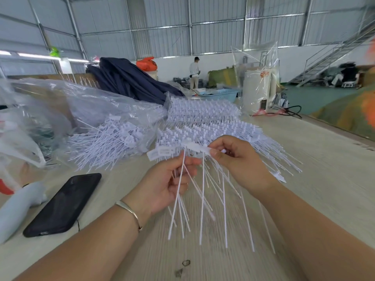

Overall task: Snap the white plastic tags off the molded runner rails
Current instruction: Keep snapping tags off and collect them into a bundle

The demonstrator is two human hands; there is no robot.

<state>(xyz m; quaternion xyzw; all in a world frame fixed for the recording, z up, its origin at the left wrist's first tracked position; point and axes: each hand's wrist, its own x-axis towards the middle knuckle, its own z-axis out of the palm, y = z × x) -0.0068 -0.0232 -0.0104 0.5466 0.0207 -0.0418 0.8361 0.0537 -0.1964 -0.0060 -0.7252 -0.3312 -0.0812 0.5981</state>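
My left hand (169,184) grips a bundle of loose white tags (180,191) by their thin tails, which fan down towards me; their flat heads (160,153) stick out above my fingers. My right hand (235,159) pinches the flat head of one white tag (199,148) just above the bundle, between thumb and fingers. Behind both hands lie stacked runner rails (205,120) with rows of tags still attached, their tails pointing right. A heap of detached tags (107,142) lies to the left of the rails.
A black phone (64,204) lies on the pale wooden table (314,179) at the left, beside a grey handle-shaped object (19,205). Clear plastic bags (67,102) crowd the far left. A white appliance in plastic (258,90) stands behind. A person stands far off.
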